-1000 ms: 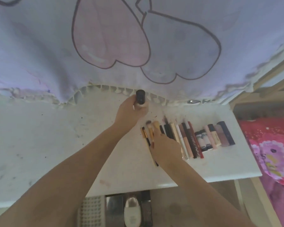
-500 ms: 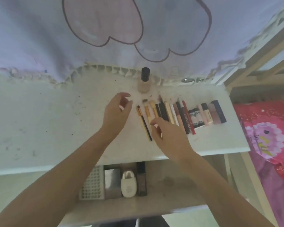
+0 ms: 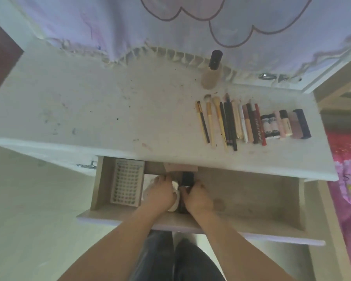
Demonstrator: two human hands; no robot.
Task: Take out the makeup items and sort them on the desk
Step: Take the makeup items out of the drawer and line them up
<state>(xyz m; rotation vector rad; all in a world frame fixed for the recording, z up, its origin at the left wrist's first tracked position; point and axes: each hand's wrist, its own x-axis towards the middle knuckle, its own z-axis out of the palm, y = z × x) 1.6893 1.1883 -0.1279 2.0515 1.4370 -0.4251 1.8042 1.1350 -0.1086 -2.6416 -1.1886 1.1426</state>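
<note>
On the white desk (image 3: pixel 109 110) a row of brushes, pencils and lipsticks (image 3: pixel 251 124) lies side by side at the right. A beige foundation bottle (image 3: pixel 211 73) with a black cap stands behind the row. Below the desk's front edge both hands are down in the open drawer (image 3: pixel 251 201). My left hand (image 3: pixel 160 194) is curled over a white rounded container (image 3: pixel 175 197). My right hand (image 3: pixel 198 198) grips a dark slim bottle (image 3: pixel 187 179) right beside it. Most of both items is hidden by my fingers.
A white grid tray (image 3: pixel 127 183) fills the drawer's left end, and a pink flat item (image 3: pixel 180 167) shows at its back. A lavender curtain (image 3: pixel 170 27) hangs over the desk's far edge. A bed with a pink cover (image 3: pixel 349 179) is at the right.
My left hand let go of the foundation bottle, which now stands on the desk. Both hands dropped from the desk into the drawer and closed on two items there.
</note>
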